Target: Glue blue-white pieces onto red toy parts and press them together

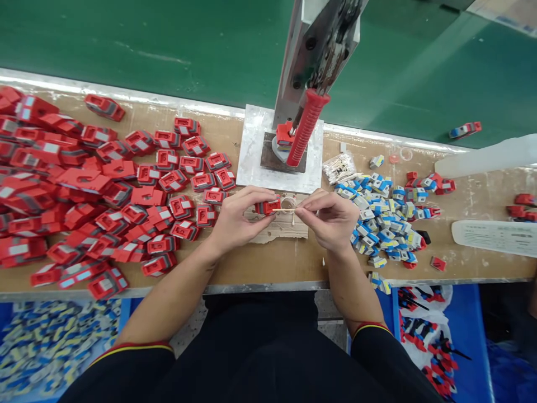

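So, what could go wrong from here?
The thin stick in the right hand crosses the small round dish and might tip it. The red part could slip from the left hand. The right forearm might knock blue-and-white parts off the bench edge.
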`<state>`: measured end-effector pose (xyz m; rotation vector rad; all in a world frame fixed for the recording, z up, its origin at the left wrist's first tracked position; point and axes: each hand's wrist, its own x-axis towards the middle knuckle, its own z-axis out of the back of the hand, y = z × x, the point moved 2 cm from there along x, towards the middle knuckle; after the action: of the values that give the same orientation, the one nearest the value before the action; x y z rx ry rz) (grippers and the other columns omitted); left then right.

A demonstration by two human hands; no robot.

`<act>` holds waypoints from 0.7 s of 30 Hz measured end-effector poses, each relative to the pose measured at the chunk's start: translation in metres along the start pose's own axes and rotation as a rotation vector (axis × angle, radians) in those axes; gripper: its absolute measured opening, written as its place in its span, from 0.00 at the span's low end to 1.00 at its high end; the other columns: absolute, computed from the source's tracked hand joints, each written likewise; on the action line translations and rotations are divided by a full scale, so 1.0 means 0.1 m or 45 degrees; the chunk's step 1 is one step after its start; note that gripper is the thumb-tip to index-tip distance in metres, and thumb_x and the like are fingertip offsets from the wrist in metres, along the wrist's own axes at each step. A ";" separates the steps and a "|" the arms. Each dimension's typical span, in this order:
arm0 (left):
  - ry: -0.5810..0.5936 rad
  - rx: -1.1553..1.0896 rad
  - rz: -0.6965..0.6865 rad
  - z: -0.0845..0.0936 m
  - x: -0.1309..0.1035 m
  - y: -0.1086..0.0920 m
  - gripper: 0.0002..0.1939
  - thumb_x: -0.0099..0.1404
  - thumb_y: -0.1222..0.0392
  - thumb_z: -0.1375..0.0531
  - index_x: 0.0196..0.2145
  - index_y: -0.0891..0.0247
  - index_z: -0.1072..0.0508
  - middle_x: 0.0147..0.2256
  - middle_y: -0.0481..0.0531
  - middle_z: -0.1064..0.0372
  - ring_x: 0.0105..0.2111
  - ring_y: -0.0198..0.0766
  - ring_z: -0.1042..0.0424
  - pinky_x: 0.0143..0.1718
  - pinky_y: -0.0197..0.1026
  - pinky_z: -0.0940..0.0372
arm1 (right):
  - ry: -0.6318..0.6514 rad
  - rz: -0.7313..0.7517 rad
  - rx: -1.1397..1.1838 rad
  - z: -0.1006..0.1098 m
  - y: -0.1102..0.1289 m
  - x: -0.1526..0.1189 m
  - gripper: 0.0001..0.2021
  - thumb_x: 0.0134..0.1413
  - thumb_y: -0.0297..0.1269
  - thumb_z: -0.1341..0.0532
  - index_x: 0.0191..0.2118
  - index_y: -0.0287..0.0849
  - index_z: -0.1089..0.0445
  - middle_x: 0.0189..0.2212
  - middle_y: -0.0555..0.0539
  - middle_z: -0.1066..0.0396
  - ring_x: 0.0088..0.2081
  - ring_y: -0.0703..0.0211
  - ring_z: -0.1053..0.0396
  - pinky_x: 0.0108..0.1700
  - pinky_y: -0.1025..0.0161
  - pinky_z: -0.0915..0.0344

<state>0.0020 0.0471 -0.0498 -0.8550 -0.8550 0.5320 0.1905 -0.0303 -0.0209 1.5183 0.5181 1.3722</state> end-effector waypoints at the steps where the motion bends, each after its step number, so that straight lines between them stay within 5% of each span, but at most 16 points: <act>1: -0.005 -0.011 -0.019 0.00 0.00 0.00 0.11 0.66 0.62 0.30 0.47 0.60 0.19 0.46 0.54 0.18 0.46 0.40 0.19 0.50 0.42 0.23 | 0.013 -0.004 0.011 -0.02 -0.01 0.00 0.08 0.59 0.34 0.27 0.32 0.47 0.25 0.27 0.51 0.19 0.28 0.59 0.21 0.29 0.62 0.29; 21: -0.040 0.050 -0.076 0.03 0.02 -0.03 0.10 0.67 0.64 0.31 0.46 0.61 0.19 0.44 0.55 0.17 0.44 0.40 0.18 0.48 0.41 0.23 | 0.101 0.031 -0.147 0.20 0.00 0.06 0.09 0.57 0.31 0.27 0.29 0.47 0.25 0.26 0.51 0.20 0.27 0.61 0.24 0.29 0.63 0.32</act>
<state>0.0010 0.0485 -0.0454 -0.7844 -0.8935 0.5097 0.2106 -0.0332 -0.0154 1.3858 0.4625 1.4609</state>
